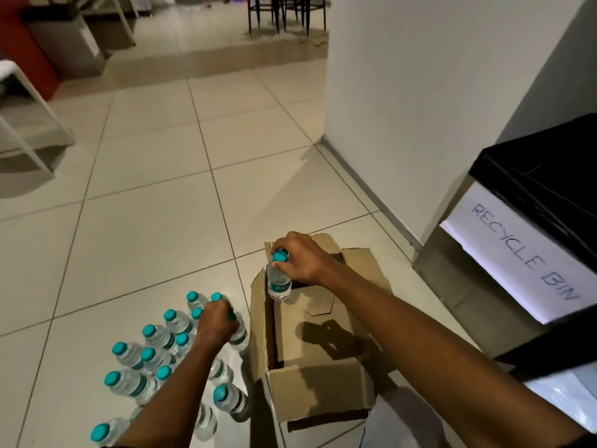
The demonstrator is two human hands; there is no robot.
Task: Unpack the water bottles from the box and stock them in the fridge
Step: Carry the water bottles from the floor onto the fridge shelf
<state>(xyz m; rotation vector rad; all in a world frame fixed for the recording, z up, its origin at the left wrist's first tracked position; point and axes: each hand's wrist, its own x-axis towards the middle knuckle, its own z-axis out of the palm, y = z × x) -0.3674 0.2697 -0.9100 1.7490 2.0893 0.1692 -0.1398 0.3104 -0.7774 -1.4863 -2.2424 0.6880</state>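
A brown cardboard box (319, 376) stands on the tiled floor with its flaps open. My right hand (302, 258) is shut on a small clear water bottle (278, 282) with a teal cap, held upright by its neck over the box's far left edge. Left of the box, several identical bottles (151, 354) stand grouped on the floor. My left hand (216, 321) is closed around the top of one bottle (240, 334) at the right edge of that group, hiding its cap. No fridge is in view.
A bin lined with a black bag (546, 202) and labelled "RECYCLE BIN" stands at the right against a white wall (420, 92). White chair legs (29, 137) are at the far left. Dark stool legs (284, 14) stand at the back. Bare tiles stretch ahead.
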